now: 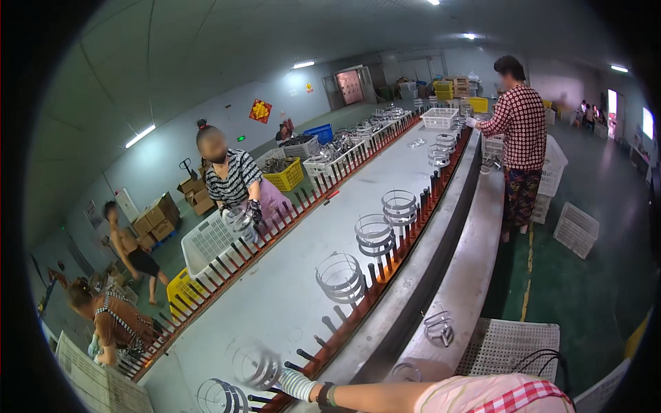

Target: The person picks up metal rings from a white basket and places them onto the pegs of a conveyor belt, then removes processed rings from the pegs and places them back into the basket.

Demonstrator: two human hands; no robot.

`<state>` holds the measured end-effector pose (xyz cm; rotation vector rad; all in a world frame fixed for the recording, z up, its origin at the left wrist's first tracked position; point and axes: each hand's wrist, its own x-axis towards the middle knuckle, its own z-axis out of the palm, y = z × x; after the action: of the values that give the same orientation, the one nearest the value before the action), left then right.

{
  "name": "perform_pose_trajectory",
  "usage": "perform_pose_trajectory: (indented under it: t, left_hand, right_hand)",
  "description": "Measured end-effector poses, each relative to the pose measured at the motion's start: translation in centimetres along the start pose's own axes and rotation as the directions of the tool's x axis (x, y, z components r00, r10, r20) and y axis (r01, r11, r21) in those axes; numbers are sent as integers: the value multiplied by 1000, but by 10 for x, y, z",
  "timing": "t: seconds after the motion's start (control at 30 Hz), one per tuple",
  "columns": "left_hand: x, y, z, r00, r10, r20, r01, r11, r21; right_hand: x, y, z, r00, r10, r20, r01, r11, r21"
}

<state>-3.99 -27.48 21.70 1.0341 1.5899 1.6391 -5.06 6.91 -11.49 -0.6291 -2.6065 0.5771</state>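
Observation:
My left hand (297, 385), in a striped glove with a dark band at the wrist, reaches across the near edge of the conveyor. Its fingers close on the rim of a wire ring frame (256, 365), which is smeared by motion. Just nearer, another ring frame (222, 398) stands at the row of dark posts, cut by the lower edge. Further along that row stand more ring frames, among them a wide one (341, 277) and a banded one (374, 235). Out of sight is my right hand.
A metal ledge (451, 289) runs beside the conveyor (275, 289), bearing a loose ring part (438, 329). A white crate (509, 347) lies beyond it. Across the belt a gloved co-worker (237, 179) handles rings; another person (518, 138) stands at the far right.

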Motion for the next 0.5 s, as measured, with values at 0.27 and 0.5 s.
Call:
perform_pose_trajectory:
  t: [0.27,0.5]
  left_hand:
    - [93,112,106,893,385,233,-398,917,12]
    - [78,-1,94,777,-129,617,-164,904,396]
  right_hand:
    - [-31,-63,18,965,218,-143,-151,914,378]
    - [-237,-120,-212,993,-39,110,-55,675,736]
